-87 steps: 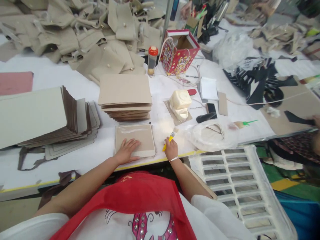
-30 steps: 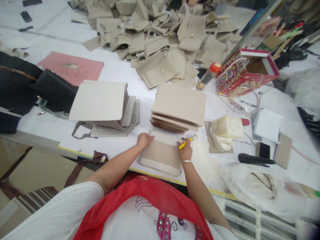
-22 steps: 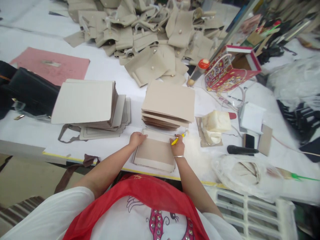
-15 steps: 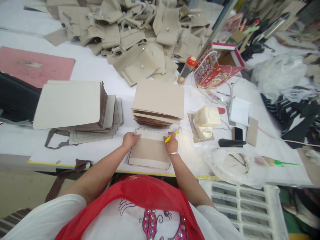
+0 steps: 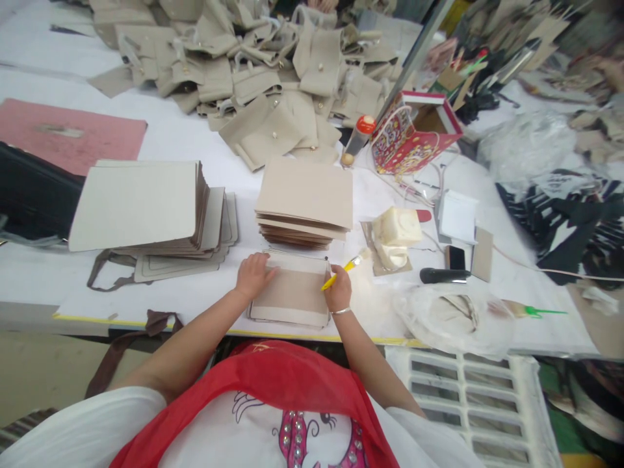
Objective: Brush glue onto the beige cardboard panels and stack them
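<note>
In front of me lies a small stack of beige panels [image 5: 292, 289], its top piece crossed by a darker tan band. My left hand [image 5: 254, 275] rests on the stack's upper left corner, fingers spread and thumb lying on the panel. At the right edge, my right hand [image 5: 338, 290] grips a brush with a yellow handle [image 5: 349, 264], its bristles pointing up and to the right. The fingers of that hand touch the stack's side. Just behind the stack stands a taller pile of tan boards [image 5: 305, 192].
Larger grey-beige boards [image 5: 139, 205] are piled at the left. Beyond the piles lies a heap of beige bag pieces [image 5: 273, 71]. To the right are a whitish glue-like block [image 5: 397, 229], a phone [image 5: 455, 259], a plastic bag [image 5: 453, 318] and a red paper bag [image 5: 414, 140].
My left hand has shifted from the left edge onto the corner, its fingers now spread. My right hand has slid slightly down, with the brush tilting outward to the right.
</note>
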The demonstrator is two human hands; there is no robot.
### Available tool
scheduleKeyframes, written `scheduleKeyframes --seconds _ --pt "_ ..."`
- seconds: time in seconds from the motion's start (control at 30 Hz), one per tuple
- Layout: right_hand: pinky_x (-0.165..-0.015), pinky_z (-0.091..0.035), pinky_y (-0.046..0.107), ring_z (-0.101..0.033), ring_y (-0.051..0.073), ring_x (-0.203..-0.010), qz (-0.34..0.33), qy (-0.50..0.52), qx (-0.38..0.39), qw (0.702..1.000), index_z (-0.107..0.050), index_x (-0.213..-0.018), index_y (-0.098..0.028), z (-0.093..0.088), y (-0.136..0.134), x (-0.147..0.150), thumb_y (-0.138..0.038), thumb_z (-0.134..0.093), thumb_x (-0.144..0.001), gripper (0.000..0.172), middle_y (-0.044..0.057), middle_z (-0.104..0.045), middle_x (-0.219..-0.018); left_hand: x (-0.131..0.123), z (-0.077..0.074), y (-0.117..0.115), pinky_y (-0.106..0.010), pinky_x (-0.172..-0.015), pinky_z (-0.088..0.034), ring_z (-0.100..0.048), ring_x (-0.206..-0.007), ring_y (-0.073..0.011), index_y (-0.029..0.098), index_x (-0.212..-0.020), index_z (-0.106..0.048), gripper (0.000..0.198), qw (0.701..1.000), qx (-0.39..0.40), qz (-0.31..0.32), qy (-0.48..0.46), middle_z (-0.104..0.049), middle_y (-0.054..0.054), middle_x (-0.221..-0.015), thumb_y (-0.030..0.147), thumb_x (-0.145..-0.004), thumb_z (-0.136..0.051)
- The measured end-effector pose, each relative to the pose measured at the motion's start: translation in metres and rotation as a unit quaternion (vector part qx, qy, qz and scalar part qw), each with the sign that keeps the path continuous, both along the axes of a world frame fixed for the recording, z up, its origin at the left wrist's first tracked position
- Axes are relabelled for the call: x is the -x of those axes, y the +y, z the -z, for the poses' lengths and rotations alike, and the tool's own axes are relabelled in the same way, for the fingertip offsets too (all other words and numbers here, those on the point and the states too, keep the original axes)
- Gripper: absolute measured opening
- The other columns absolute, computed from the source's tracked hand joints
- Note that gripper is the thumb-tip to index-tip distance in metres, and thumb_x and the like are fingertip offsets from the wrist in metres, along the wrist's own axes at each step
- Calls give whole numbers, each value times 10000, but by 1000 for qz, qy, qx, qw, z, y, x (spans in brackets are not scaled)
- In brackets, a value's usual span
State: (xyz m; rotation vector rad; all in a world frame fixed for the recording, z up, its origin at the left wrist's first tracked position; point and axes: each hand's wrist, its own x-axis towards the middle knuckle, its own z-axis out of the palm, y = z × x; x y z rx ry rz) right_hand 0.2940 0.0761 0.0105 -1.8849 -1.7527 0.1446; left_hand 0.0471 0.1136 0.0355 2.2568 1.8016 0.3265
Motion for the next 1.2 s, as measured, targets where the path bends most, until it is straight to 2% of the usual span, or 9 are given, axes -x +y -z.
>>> scheduleKeyframes --seconds 0.1,0.23,0.33,0.4,0.53,0.6,0.77,1.0,1.2 --pt "-902 -373 427 -480 229 -1076 -133 -55 8 990 -474 -1087 -160 7 -9 19 -224 -422 -851 250 144 -550 -1142 -16 9 -16 -443 -1036 -195 -313 -1271 -287 160 -1289 -413 608 986 -5 165 -3 -391 -155 -1361 513 -797 -470" --pt "-917 -366 474 -486 252 -1067 -123 -81 47 988 -488 -1091 -123 3 -15 21 -261 -438 -842 289 168 -550 -1146 -12 8 -27 -493 -1046 -174 -238 -1310 -306 150 -1315 -381 665 984 44 168 31 -294 -165 -1418 517 -774 -505" --pt "-801 -462 433 -555 258 -951 -109 -49 31 992 -465 -1146 -115 -7 -24 -4 -280 -416 -837 354 173 -587 -1045 22 -22 -34 -453 -1017 -278 -316 -1276 -291 117 -1314 -370 652 990 34 131 36 -368 -192 -1368 462 -781 -518" --pt "-833 -465 433 -545 276 -1013 -113 -23 -4 993 -446 -1179 -160 -9 -30 -23 -343 -432 -825 399 155 -570 -1097 53 -52 -39 -424 -1038 -268 -290 -1295 -247 169 -1322 -356 571 989 -59 131 20 -379 -149 -1371 400 -815 -480" --pt "-797 -491 437 -581 289 -966 -69 22 -6 997 -456 -1163 -221 -13 -42 -37 -460 -427 -806 431 127 -587 -1090 127 -111 -35 -509 -1053 -187 -212 -1321 -294 173 -1347 -296 634 968 -238 -53 58 -365 -170 -1368 427 -802 -498" --pt "-755 -502 435 -600 292 -930 -55 40 9 998 -477 -1131 -231 -22 -45 -31 -487 -409 -803 422 121 -599 -1067 163 -130 -21 -527 -1036 -197 -256 -1290 -337 132 -1347 -294 712 962 -217 -124 108 -377 -197 -1348 441 -760 -554" --pt "-678 -506 382 -631 261 -855 -17 105 43 993 -483 -1084 -223 -50 -42 -7 -502 -388 -815 399 98 -620 -1036 217 -146 2 -357 -857 -435 -535 -996 -235 176 -1229 -470 465 974 -89 -39 205 -594 -105 -1073 177 -765 -506" --pt "-574 -478 239 -595 119 -573 68 228 30 971 -421 -1212 -162 -93 -66 -37 -450 -312 -878 455 22 -642 -741 160 -155 -75 -403 -792 -484 -567 -823 -191 318 -1309 -386 533 928 -336 129 99 -600 -17 -911 174 -806 -486" --pt "-465 -413 197 -509 93 -446 263 237 -5 935 -597 -911 -156 -105 -66 -127 -440 -308 -869 407 -2 -567 -578 36 -97 -119 -361 -769 -476 -551 -820 -190 194 -1278 -445 499 899 -274 340 -39 -609 -78 -922 87 -793 -483"
